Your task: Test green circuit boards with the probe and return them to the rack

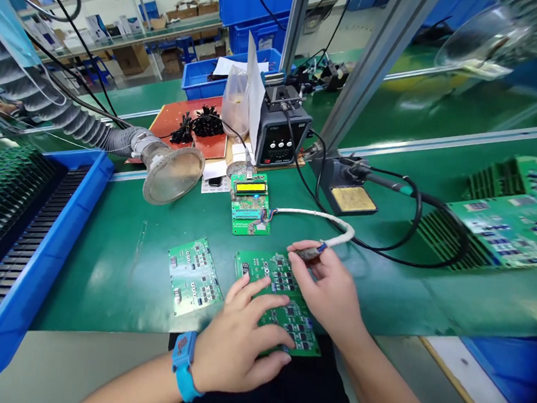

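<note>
My left hand [237, 343], with a blue watch on its wrist, lies flat on a green circuit board [266, 273] at the table's front edge, fingers spread over its lower half. My right hand [329, 288] pinches a small connector [311, 251] on the end of a white braided cable [323, 217], just above the board's upper right corner. The cable runs back to a small programmer board [250, 215] with a lit yellow display. A second green circuit board [194, 275] lies loose to the left of the first.
A blue tray [31, 281] of racked boards stands at left, stacks of green boards [505, 231] at right. A fume hose with a funnel [170, 171], a soldering station [281, 133] and an iron in its stand [351, 199] sit behind. Blue bins stand at the back.
</note>
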Demonstrator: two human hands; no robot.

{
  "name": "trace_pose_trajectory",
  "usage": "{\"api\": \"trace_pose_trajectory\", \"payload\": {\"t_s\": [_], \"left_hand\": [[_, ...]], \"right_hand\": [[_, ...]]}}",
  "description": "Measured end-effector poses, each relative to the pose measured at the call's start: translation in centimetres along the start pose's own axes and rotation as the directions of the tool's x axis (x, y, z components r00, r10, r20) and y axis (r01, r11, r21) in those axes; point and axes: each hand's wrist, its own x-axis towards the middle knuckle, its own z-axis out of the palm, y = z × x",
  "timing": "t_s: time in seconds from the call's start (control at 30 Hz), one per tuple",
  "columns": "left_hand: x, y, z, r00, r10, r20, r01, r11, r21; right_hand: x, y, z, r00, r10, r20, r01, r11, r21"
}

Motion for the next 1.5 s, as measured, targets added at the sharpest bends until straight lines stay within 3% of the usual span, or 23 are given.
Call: {"api": "trace_pose_trajectory", "payload": {"t_s": [0.37, 0.6, 1.5], "left_hand": [[-0.1, 0.1, 0.5, 0.997, -0.012, -0.071, 0.009, 0.999, -0.041], [-0.4, -0.2, 1.4, 0.966, -0.010, -0.258, -0.037, 0.984, -0.176], [-0.2, 0.1, 1.7, 0.966, 0.004, -0.259, -0.013, 0.999, -0.032]], "right_hand": [[-0.2, 0.3, 0.0, 0.999, -0.006, 0.042, 0.004, 0.998, 0.056], [-0.2, 0.2, -0.1, 0.999, -0.003, 0.046, 0.001, 0.999, 0.048], [-0.5, 0.7, 0.3, 1.000, 0.009, 0.011, -0.010, 0.996, 0.089]]}}
